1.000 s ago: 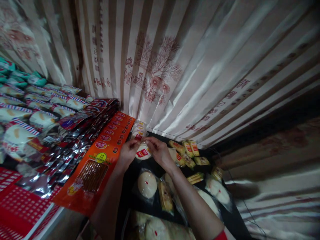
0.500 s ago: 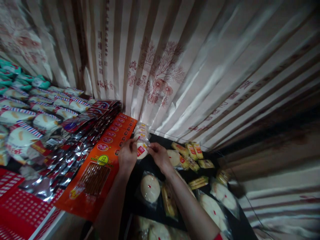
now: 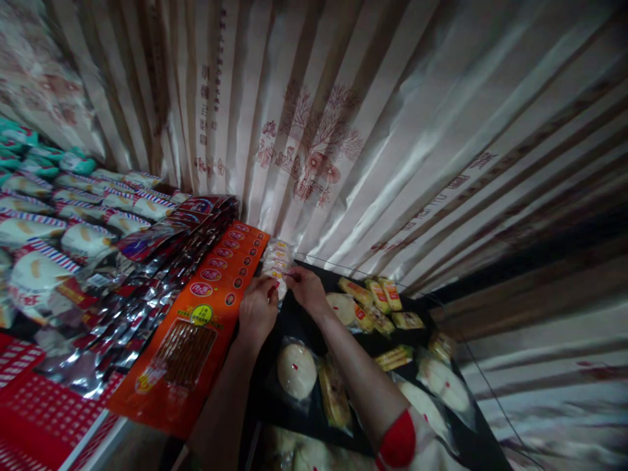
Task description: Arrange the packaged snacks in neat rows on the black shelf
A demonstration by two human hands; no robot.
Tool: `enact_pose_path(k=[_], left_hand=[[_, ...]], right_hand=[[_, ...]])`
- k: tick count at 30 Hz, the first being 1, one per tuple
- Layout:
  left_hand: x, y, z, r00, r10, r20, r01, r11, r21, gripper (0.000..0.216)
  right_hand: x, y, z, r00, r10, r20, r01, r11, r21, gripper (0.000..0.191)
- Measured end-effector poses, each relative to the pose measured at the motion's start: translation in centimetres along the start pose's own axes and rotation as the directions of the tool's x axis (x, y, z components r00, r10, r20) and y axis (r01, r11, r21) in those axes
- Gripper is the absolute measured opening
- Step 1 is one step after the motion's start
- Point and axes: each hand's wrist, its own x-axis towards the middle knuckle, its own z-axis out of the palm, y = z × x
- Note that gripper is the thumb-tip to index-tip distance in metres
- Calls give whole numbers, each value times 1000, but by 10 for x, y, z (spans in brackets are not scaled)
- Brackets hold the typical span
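Note:
My left hand (image 3: 258,309) and my right hand (image 3: 305,288) meet at a clear packet holding a round white cake with a red label (image 3: 278,282). Both hands pinch the packet at the near end of a row of like packets (image 3: 276,256) that runs to the curtain. The packet is mostly hidden behind my fingers. The hands rest over the back left corner of a black tray (image 3: 294,320). Beside my left hand lies a row of orange snack packs (image 3: 206,307).
The black tray carries round white cakes (image 3: 297,370), yellow wrapped bars (image 3: 377,296) and flat biscuits (image 3: 335,394). To the left lie silver and red foil bags (image 3: 147,275), striped bread packets (image 3: 73,229) and a red basket (image 3: 34,412). A striped printed curtain (image 3: 343,131) hangs behind.
Both hands moved the cake packet up and left, from over the tray to the end of the packet row by the curtain. The view shifted slightly.

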Motion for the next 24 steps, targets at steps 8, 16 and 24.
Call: enact_pose_path(k=[8, 16, 24], left_hand=[[1, -5, 2, 998, 19, 63, -25, 994, 106, 28], [0, -8, 0, 996, 33, 81, -41, 995, 94, 29], [0, -11, 4, 998, 40, 57, -46, 993, 111, 30]], right_hand=[[-15, -9, 1, 968, -64, -241, 16, 981, -196, 28], [-118, -30, -33, 917, -343, 202, 354, 935, -17, 38], [-199, 3, -13, 890, -329, 316, 435, 821, -369, 77]])
